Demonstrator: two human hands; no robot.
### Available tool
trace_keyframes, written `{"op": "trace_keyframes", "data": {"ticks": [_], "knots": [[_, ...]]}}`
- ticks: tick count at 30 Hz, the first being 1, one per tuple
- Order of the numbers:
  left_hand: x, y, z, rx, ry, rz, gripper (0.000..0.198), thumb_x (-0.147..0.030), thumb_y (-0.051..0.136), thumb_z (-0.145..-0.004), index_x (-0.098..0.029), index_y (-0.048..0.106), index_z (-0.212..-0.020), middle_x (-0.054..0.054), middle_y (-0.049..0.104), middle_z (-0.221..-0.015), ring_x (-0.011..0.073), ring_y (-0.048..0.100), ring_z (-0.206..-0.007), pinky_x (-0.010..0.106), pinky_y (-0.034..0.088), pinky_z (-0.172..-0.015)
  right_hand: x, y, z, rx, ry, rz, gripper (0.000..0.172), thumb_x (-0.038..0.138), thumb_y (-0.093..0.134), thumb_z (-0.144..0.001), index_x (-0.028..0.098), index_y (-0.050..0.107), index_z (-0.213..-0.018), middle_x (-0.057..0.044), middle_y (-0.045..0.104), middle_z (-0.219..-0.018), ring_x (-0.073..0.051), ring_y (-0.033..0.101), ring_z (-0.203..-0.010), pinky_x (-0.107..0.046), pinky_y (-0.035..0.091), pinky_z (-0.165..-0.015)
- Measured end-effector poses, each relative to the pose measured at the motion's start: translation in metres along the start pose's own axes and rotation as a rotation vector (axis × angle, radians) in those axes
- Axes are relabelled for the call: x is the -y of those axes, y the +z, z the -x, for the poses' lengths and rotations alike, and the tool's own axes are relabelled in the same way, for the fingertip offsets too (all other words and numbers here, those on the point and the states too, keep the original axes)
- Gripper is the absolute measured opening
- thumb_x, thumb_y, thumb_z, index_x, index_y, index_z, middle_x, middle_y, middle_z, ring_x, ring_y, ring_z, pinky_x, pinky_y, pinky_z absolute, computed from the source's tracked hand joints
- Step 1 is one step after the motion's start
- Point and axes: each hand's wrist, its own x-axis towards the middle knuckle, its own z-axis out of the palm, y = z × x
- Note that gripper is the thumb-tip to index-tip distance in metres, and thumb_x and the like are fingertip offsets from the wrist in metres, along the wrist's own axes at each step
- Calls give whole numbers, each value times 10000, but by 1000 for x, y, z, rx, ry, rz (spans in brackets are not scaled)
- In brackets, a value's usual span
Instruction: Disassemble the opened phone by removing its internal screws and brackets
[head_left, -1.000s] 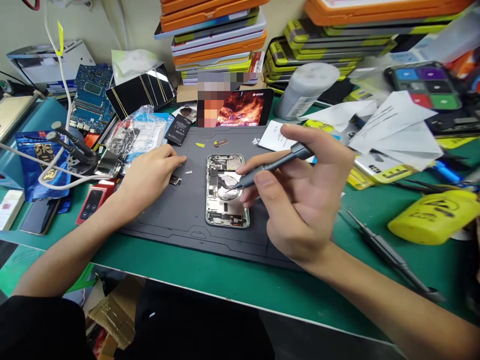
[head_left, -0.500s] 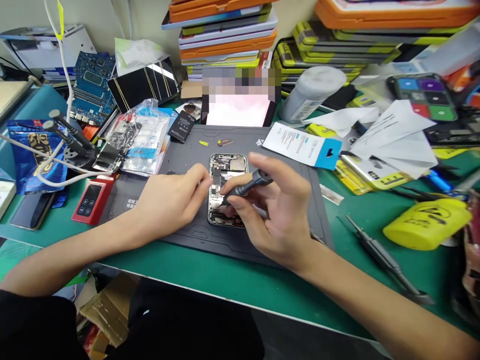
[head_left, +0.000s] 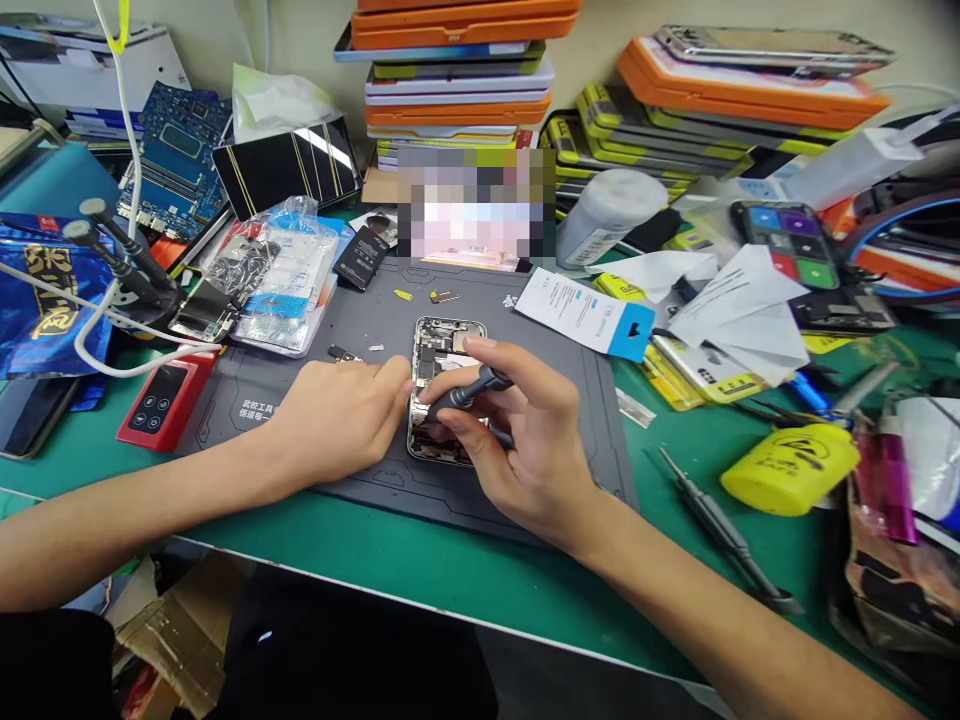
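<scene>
An opened phone (head_left: 426, 362) lies on the dark work mat, its inner parts exposed. My right hand (head_left: 536, 430) is over the phone's right side, with its fingers wrapped round a dark screwdriver (head_left: 480, 386). The tool slants down to the left toward the phone's middle; its tip is hidden. My left hand (head_left: 345, 410) rests on the mat with curled fingers, fingertips at the phone's left edge. What those fingers pinch, if anything, is hidden. Small parts (head_left: 345, 354) lie just beyond my left hand.
The grey mat (head_left: 360, 310) covers a green table. Behind stand a partly blurred screen (head_left: 472, 235), stacked cases (head_left: 457, 110) and a white bottle (head_left: 611, 215). A red device (head_left: 169, 400) lies left. At right are a grey pen-like tool (head_left: 724, 525) and a yellow pouch (head_left: 791, 468).
The view has shifted a little. My left hand's fingers have curled in closer against the phone's left edge. My right hand keeps the screwdriver over the phone.
</scene>
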Motion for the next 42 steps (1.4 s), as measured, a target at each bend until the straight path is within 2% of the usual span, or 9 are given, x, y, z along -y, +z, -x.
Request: {"op": "trace_keyframes", "data": {"ticks": [6, 11, 14, 18, 24, 29, 35, 39, 42], "knots": [[0, 2, -1, 1, 16, -17, 234, -290, 392, -1074, -197, 588, -985, 57, 740, -764, 249, 739, -670, 314, 253, -530, 1, -1, 0, 29, 24, -6, 694, 94, 589, -1053, 384, 325, -1626, -100, 664, -1389, -175, 779, -979, -340, 747, -758], [0, 6, -1, -45, 41, -11, 240, -277, 402, -1066, -192, 614, -994, 63, 743, -762, 259, 738, -668, 324, 282, -526, 2, -5, -3, 51, 33, 13, 692, 95, 563, -1055, 393, 327, -1633, -76, 703, -1275, -185, 768, -916, -371, 739, -759], [1, 10, 0, -96, 72, -3, 299, -297, 360, -1103, -186, 621, -1009, 73, 755, -788, 264, 747, -698, 328, 300, -523, 2, -6, -5, 73, -89, 87, 749, 82, 642, -1016, 352, 352, -1651, -89, 727, -1282, -218, 776, -1058, -375, 728, -826], [4, 15, 1, -118, 87, 11, 345, -297, 320, -1122, -180, 616, -990, 61, 738, -753, 251, 726, -653, 323, 298, -505, 3, -7, -7, 96, -218, 214, 824, 75, 733, -968, 327, 370, -1664, -76, 776, -1198, -215, 776, -1030, -331, 697, -740], [6, 19, 0, -158, 128, 20, 318, -297, 345, -1104, -184, 613, -979, 91, 783, -827, 261, 761, -712, 316, 358, -531, 7, -6, -6, 95, -96, 182, 773, 80, 606, -1029, 341, 312, -1695, -74, 712, -1469, -193, 790, -999, -341, 710, -770], [5, 16, -1, -118, 127, 38, 335, -298, 323, -1106, -184, 614, -987, 99, 788, -848, 270, 769, -737, 322, 347, -538, 5, -5, -3, 70, -140, 177, 810, 75, 645, -1012, 340, 310, -1701, -73, 715, -1436, -209, 794, -1072, -345, 721, -810], [2, 9, -2, -28, 62, 70, 192, -267, 427, -1044, -192, 604, -1028, 59, 753, -781, 264, 747, -699, 322, 270, -546, 5, -8, 0, 94, 36, 96, 775, 101, 578, -1046, 415, 276, -1687, -95, 564, -1595, -238, 790, -1099, -377, 732, -761], [2, 7, -2, 7, 50, 88, 164, -265, 440, -1034, -203, 589, -1013, 53, 744, -783, 266, 746, -716, 320, 257, -554, 5, -10, 0, 132, 75, 48, 735, 117, 526, -1067, 435, 262, -1675, -102, 558, -1610, -219, 790, -1022, -398, 725, -783], [2, 7, -2, 25, 39, 84, 170, -261, 434, -1034, -198, 592, -1050, 59, 753, -807, 272, 750, -732, 321, 255, -560, 5, -10, 0, 135, 55, 48, 756, 129, 572, -1053, 431, 263, -1673, -93, 551, -1619, -194, 787, -946, -395, 725, -800]]}}
